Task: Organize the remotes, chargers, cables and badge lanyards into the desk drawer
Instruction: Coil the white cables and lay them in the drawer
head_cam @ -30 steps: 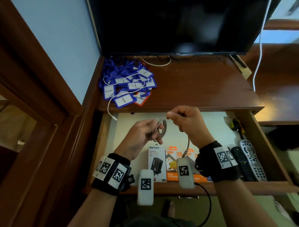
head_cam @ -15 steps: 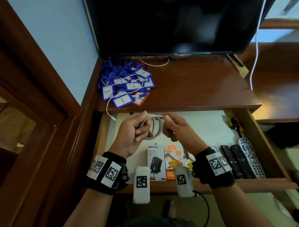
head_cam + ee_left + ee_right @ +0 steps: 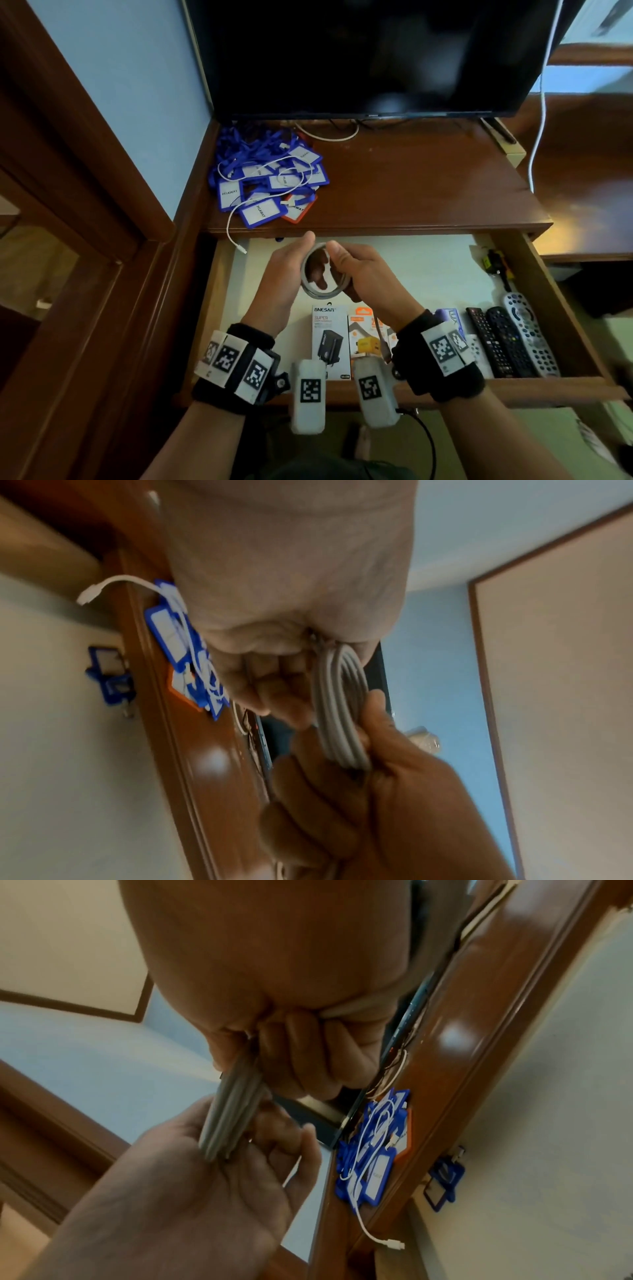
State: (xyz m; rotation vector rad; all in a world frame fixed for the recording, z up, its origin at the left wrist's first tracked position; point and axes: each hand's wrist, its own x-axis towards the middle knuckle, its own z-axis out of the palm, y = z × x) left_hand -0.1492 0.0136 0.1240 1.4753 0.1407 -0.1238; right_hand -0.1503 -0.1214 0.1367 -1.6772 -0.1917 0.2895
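Over the open drawer (image 3: 575,346), both hands hold a coiled grey cable (image 3: 310,286) (image 3: 337,704) (image 3: 229,1115). My left hand (image 3: 291,270) grips the coil's left side, my right hand (image 3: 356,270) pinches its right side; a loose tail (image 3: 380,337) hangs under the right wrist. Boxed chargers (image 3: 329,339) lie at the drawer's front, three remotes (image 3: 510,339) at its right. A heap of blue badge lanyards (image 3: 270,178) sits on the desk top at back left, a white cable (image 3: 236,222) draped over it and dangling into the drawer.
A dark TV screen (image 3: 359,54) stands at the back of the desk (image 3: 428,192). A small black and yellow item (image 3: 495,262) lies in the drawer's far right corner. A wooden door frame (image 3: 85,205) runs along the left. A white cord (image 3: 539,113) hangs at right.
The hands wound the grey cable into a neater round coil; the free tail shortened. The right hand dropped from above the coil to grip its right side.
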